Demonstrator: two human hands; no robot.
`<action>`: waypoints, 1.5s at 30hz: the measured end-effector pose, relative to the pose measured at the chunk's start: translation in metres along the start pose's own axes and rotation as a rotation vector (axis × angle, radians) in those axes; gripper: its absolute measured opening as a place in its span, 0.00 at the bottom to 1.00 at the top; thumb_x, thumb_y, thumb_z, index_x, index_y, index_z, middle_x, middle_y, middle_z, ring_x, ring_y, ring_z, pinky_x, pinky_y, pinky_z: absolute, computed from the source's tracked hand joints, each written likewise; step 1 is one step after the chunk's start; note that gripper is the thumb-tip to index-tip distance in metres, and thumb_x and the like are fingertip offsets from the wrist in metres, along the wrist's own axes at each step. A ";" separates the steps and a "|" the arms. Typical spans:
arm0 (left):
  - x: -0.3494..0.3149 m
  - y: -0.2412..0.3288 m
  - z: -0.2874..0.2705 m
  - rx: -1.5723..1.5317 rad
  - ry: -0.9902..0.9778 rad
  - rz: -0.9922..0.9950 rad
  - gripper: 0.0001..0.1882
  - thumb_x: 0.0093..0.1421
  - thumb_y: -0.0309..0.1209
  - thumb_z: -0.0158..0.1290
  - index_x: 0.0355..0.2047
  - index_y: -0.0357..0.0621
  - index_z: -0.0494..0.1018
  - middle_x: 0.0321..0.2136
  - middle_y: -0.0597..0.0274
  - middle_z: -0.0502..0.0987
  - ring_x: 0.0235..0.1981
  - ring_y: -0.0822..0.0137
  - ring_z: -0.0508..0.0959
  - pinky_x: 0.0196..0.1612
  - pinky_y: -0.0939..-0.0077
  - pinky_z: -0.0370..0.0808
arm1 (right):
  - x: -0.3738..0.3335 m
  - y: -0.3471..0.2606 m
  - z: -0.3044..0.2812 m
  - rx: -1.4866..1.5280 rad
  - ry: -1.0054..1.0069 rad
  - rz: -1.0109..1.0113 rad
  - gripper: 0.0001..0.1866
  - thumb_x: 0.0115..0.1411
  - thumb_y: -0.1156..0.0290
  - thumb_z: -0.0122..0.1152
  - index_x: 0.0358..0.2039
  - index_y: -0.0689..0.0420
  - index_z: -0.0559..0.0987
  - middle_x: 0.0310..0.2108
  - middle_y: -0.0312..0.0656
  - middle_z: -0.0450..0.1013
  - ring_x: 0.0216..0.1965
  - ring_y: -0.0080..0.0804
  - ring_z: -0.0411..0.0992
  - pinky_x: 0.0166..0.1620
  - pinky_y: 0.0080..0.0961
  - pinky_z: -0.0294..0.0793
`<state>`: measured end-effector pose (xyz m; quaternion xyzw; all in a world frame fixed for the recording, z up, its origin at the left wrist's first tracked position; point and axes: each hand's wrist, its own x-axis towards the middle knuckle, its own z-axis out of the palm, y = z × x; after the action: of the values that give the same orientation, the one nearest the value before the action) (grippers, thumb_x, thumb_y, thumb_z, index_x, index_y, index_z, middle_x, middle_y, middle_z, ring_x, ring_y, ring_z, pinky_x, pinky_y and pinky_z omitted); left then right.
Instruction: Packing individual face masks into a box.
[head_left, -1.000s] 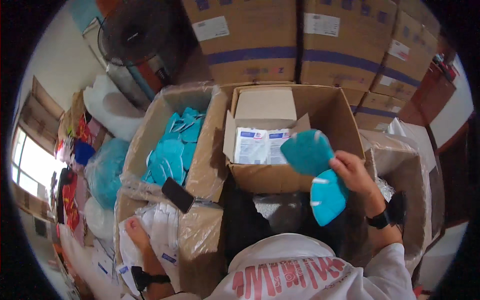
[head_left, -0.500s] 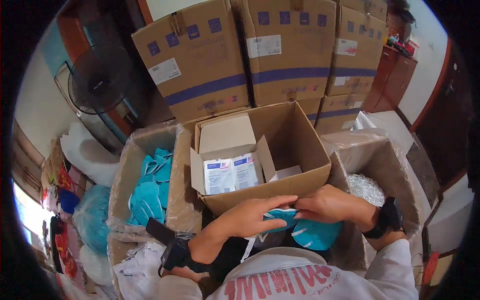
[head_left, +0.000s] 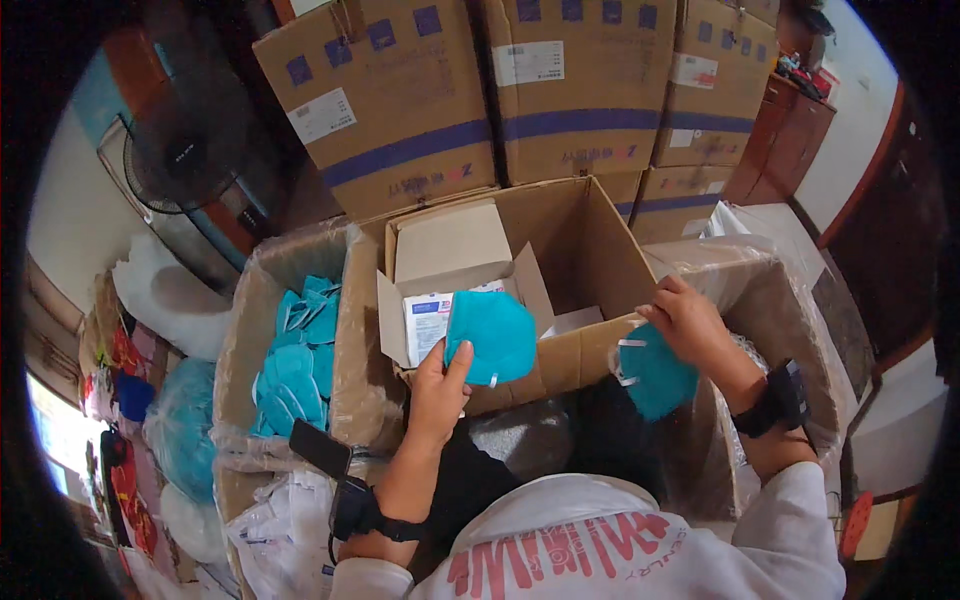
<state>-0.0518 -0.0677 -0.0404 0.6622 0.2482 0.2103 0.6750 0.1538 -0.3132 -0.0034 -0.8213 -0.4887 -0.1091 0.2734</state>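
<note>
My left hand (head_left: 437,398) pinches a teal face mask (head_left: 493,335) by its edge, thumb on the front. This mask hangs before the small white carton (head_left: 455,243) and covers part of the white printed packets (head_left: 428,322) in it. Farther right, my right hand (head_left: 690,318) grips a second teal mask (head_left: 657,375) from above, with white tabs along its left edge. The two masks are apart. The carton sits with its flaps up inside a large cardboard box (head_left: 565,360).
Left stands a plastic-lined box of teal masks (head_left: 295,375); below it are white packets (head_left: 285,525). A plastic-lined box (head_left: 800,330) is at right. Tall sealed cartons (head_left: 585,90) rise behind. A fan (head_left: 185,150) stands far left, with plastic bags (head_left: 185,425) nearer.
My hands were together over the masks in front of the box. Now they are apart, each with a mask: the left raised toward the carton, the right moved right and up.
</note>
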 end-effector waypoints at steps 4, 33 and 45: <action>-0.003 0.000 -0.002 0.003 -0.004 -0.048 0.17 0.59 0.40 0.47 0.41 0.40 0.69 0.28 0.68 0.73 0.21 0.80 0.68 0.21 0.88 0.65 | 0.014 -0.032 -0.005 0.109 -0.044 0.160 0.15 0.55 0.62 0.54 0.21 0.62 0.70 0.18 0.50 0.68 0.22 0.51 0.67 0.26 0.37 0.66; -0.033 -0.012 0.017 -0.116 -0.247 0.033 0.15 0.59 0.38 0.48 0.38 0.38 0.69 0.31 0.66 0.72 0.33 0.79 0.69 0.37 0.80 0.68 | 0.072 -0.113 0.055 0.584 -0.096 -0.235 0.16 0.52 0.63 0.59 0.37 0.57 0.68 0.27 0.45 0.70 0.28 0.39 0.71 0.30 0.31 0.69; -0.036 -0.014 -0.004 -0.166 -0.396 0.087 0.21 0.58 0.40 0.49 0.44 0.36 0.65 0.36 0.65 0.72 0.38 0.75 0.69 0.43 0.79 0.66 | 0.032 -0.096 0.041 0.441 -0.052 -0.233 0.07 0.50 0.77 0.55 0.31 0.59 0.70 0.27 0.46 0.68 0.32 0.46 0.67 0.34 0.33 0.67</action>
<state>-0.0834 -0.0874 -0.0519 0.6428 0.0641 0.1247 0.7531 0.0831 -0.2305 0.0096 -0.6825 -0.5988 -0.0095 0.4190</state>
